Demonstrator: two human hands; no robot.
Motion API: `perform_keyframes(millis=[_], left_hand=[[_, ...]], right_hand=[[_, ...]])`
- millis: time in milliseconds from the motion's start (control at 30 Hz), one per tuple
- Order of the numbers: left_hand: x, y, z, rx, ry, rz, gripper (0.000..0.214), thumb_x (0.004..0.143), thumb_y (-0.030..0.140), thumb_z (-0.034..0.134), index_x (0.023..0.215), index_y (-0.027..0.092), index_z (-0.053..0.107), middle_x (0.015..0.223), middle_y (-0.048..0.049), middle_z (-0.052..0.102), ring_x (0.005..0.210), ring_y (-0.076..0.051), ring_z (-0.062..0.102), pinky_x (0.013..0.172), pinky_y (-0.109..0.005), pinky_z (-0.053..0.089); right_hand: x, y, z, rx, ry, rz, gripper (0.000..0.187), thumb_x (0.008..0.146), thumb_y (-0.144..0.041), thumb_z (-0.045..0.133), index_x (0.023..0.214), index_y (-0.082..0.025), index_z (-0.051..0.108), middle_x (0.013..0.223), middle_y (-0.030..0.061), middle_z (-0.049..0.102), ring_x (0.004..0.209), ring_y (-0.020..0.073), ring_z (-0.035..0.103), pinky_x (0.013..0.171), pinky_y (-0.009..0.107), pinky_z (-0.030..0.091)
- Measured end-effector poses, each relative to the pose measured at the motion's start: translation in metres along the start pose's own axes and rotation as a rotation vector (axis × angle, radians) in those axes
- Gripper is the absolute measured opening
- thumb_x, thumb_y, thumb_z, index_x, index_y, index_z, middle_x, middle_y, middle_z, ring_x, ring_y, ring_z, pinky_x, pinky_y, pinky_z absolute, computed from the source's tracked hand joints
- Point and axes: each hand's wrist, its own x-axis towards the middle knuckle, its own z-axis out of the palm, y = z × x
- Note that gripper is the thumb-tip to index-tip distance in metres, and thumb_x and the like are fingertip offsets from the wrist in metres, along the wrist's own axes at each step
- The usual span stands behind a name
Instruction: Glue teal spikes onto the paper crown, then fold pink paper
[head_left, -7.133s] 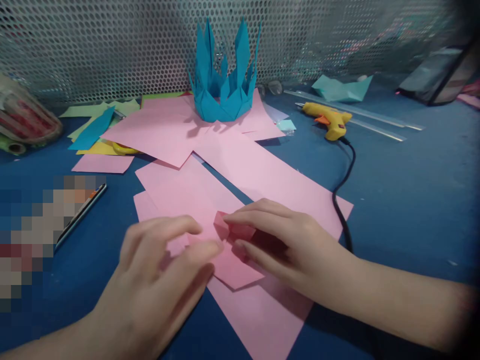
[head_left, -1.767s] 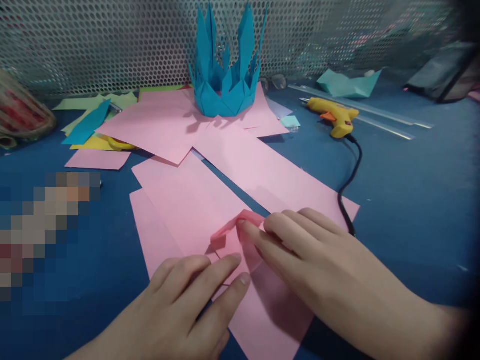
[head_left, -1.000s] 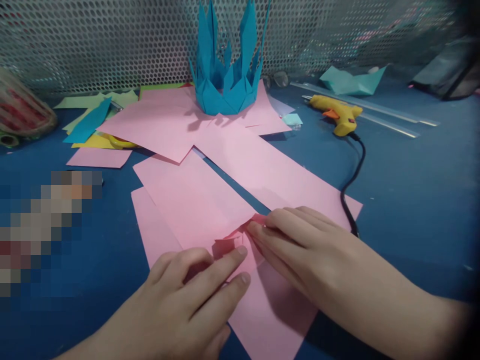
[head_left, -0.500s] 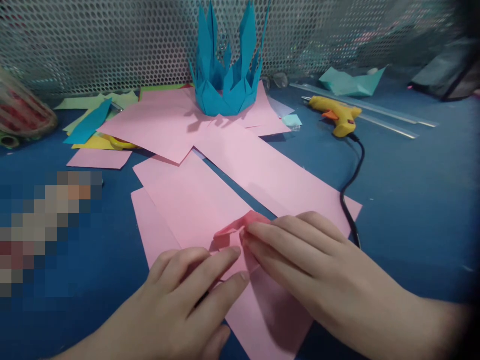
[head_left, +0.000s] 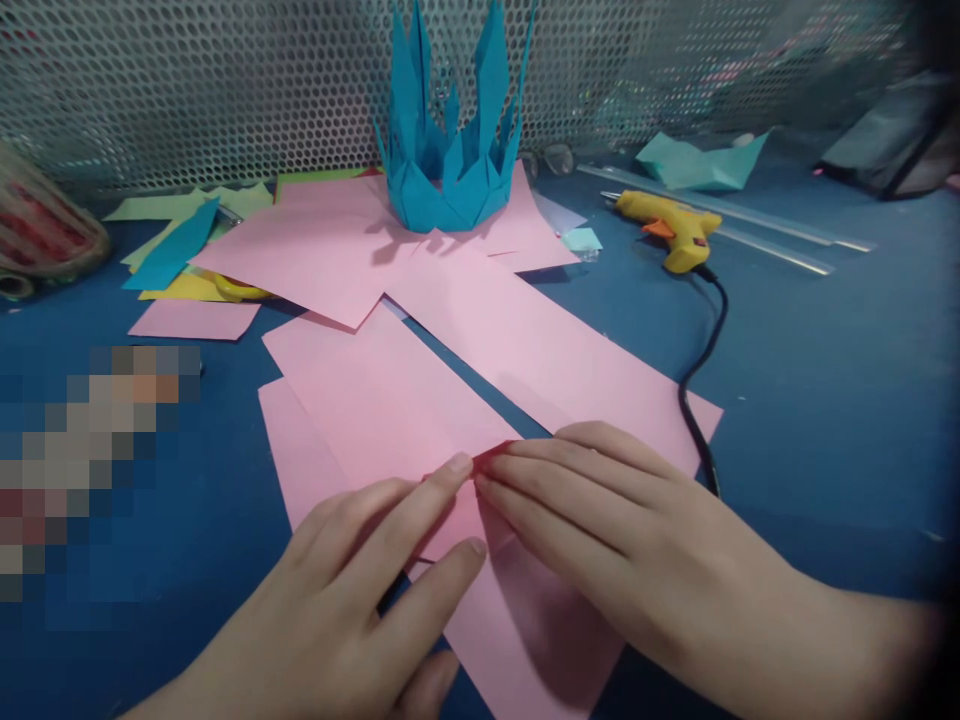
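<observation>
A small folded pink paper (head_left: 451, 525) lies under my fingers, on top of larger pink sheets. Its upper edge makes a narrow, darker pink fold (head_left: 493, 459). My left hand (head_left: 345, 600) has its fingers spread, the index fingertip pressing on the fold and the thumb stretched out over the paper below. My right hand (head_left: 637, 540) keeps its fingers close together, their tips on the right part of the fold; its thumb is hidden. A pale pink sheet (head_left: 540, 650) shows beneath both hands, partly in shadow.
A spiky blue paper crown (head_left: 450, 190) stands on pink sheets (head_left: 315, 240) at the back. To the right lie a yellow glue gun (head_left: 667, 220) with a black cord, clear sticks (head_left: 780, 255) and a teal folded paper (head_left: 705, 163). Coloured scraps (head_left: 172, 250) lie to the left.
The raised flap of the small pink paper has been pressed down. My left index finger has moved up onto the fold, and my right fingers have shifted slightly left.
</observation>
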Motion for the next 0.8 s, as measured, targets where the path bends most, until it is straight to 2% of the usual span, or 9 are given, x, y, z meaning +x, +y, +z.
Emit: perform_keyframes(millis=[100,267,533,633,800], left_hand=[[0.000,0.000,0.002,0.007,0.061,0.030,0.032,0.094,0.019,0.043,0.119,0.016,0.064,0.132,-0.0083,0.063,0.115,-0.026,0.055,0.094,-0.038,0.047],[0.006,0.000,-0.003,0.041,0.098,0.013,0.032,0.091,0.014,0.046,0.119,0.017,0.061,0.120,-0.0058,0.067,0.108,-0.023,0.057,0.091,-0.037,0.047],[0.005,0.001,-0.006,0.092,0.064,0.042,0.033,0.092,0.011,0.047,0.123,0.007,0.058,0.113,-0.0079,0.067,0.100,-0.026,0.054,0.087,-0.040,0.043],[0.006,0.000,-0.006,0.133,0.096,0.046,0.029,0.093,0.013,0.048,0.118,0.006,0.061,0.108,-0.0084,0.067,0.098,-0.026,0.054,0.086,-0.039,0.043],[0.009,-0.001,-0.009,0.151,0.138,0.105,0.020,0.092,0.010,0.051,0.106,0.012,0.064,0.105,-0.0053,0.071,0.095,-0.025,0.057,0.083,-0.039,0.045]], right_hand=[[0.000,0.000,0.001,0.033,0.000,0.016,0.048,0.098,-0.004,0.027,0.090,-0.008,0.075,0.084,0.0105,0.073,0.077,0.0210,0.066,0.072,0.037,0.055],[0.000,-0.001,0.002,0.086,0.018,0.064,0.042,0.099,-0.007,0.033,0.092,-0.008,0.074,0.088,0.0106,0.074,0.081,0.0205,0.066,0.074,0.035,0.056],[0.000,-0.004,0.006,0.130,0.052,0.117,0.031,0.098,-0.008,0.039,0.098,-0.005,0.070,0.089,0.0114,0.073,0.078,0.0217,0.066,0.071,0.037,0.057],[0.001,-0.004,0.007,0.097,0.060,0.086,0.033,0.098,-0.006,0.037,0.101,-0.003,0.069,0.089,0.0117,0.073,0.078,0.0223,0.066,0.070,0.037,0.057],[0.002,-0.004,0.007,0.070,0.030,0.089,0.041,0.100,-0.008,0.031,0.096,-0.009,0.072,0.089,0.0098,0.074,0.076,0.0205,0.066,0.067,0.035,0.055]])
